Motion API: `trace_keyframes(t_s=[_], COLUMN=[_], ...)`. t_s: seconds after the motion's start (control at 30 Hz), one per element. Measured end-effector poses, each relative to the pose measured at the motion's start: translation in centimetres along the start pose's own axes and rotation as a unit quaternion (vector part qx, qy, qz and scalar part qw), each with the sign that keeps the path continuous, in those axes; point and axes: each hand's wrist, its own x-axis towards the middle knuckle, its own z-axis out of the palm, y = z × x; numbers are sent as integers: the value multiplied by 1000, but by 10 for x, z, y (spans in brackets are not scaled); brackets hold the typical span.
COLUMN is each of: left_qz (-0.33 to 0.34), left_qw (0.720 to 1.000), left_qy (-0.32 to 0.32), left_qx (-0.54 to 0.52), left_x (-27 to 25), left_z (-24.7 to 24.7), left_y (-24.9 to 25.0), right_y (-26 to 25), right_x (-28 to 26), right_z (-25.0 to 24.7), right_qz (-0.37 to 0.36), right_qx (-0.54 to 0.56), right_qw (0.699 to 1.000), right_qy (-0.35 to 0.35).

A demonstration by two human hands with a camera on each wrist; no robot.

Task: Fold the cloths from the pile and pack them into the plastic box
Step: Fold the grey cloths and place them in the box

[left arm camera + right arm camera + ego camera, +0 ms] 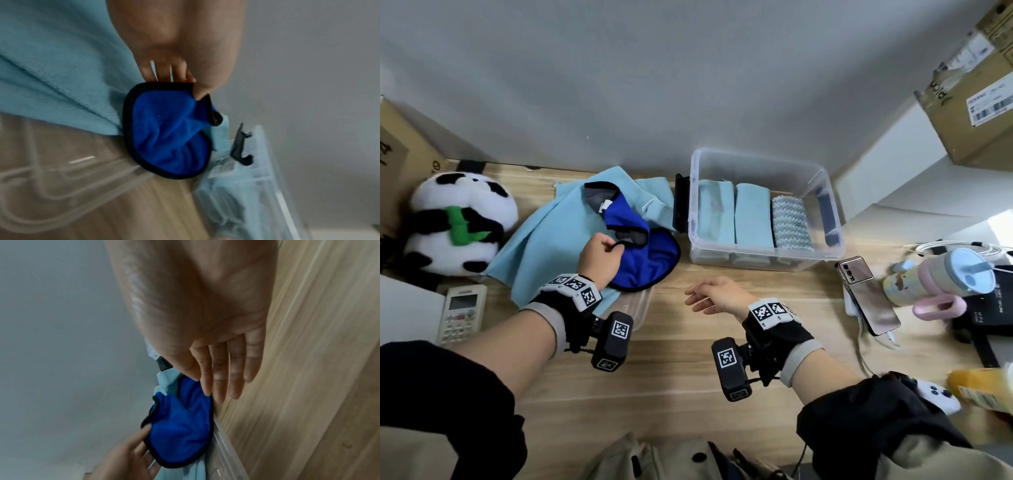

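While head view alone shows wooden tabletop (688,359) whole, wrist views give fingers close. Clear plastic box (763,164) far right: three folded cloths inside. Light-blue towel (544,236) left, royal-blue black-edged cloth (650,260) atop. Left hand (599,257) pinches its edge; right hand (714,295) fingers straight, holding nothing.

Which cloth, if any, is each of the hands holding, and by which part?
The left hand pinches the dark blue cloth at its black-trimmed edge. The right hand is open and holds nothing.
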Motion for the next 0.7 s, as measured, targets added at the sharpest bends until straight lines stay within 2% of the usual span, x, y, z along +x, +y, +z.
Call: trace_keyframes(t_s=[0.07, 0.13, 0.2, 0.27, 0.43, 0.53, 0.63, 0.7], left_qz=[15, 22, 28, 59, 165, 202, 213, 192], left_qw=[997, 986, 969, 958, 935, 922, 934, 954], left_qy=[-37, -96, -147, -168, -137, -99, -80, -108], left_qx=[-71, -133, -197, -223, -284, -315, -276, -205], left_x=[-11, -25, -40, -60, -105, -120, -123, -127], left_z=[-2, -5, -6, -7, -16, -24, -20, -10], left_y=[18, 41, 60, 82, 131, 150, 154, 150], right_y=[-5, -12, -21, -28, -40, -32, -20, -11], right_x=[-5, -8, -13, -19, -46, -59, -78, -89], right_z=[2, 6, 13, 19, 6, -15, -34, -45], right_qz=[-43, -133, -227, -287, -323, -348, -366, -366], right_qx=[-9, -57, -112, -126, 6, 35, 41, 46], right_qw=[999, 988, 961, 937, 912, 902, 893, 892], right_qy=[17, 56, 108, 153, 253, 255, 259, 262])
